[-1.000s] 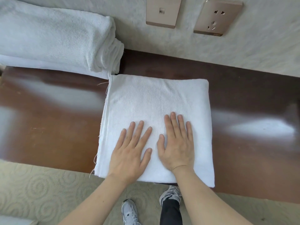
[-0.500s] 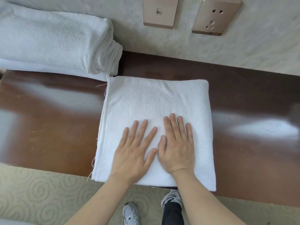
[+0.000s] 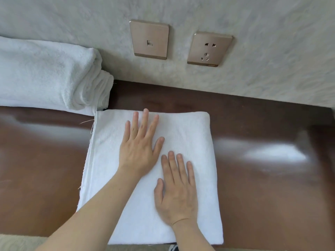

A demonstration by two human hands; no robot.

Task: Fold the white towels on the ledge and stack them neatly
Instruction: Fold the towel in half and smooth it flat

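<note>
On the brown ledge (image 3: 45, 160) lies a folded white towel (image 3: 195, 134), square, with its far edge near the wall (image 3: 272, 51) and its near edge overhanging the ledge front; both hands rest flat on it with fingers straight and holding nothing; left hand (image 3: 139, 153) lies toward the far edge, fingers slightly spread, fingertips (image 3: 146, 111) at the towel's far fold; right hand (image 3: 176, 194) lies nearer the body, just right of the left, fingers together; a stack (image 3: 45, 77) of folded white towels sits at far left against the wall, its corner touching the towel's far-left corner; a switch (image 3: 149, 39) and a socket (image 3: 210, 49) are mounted on the wall.
</note>
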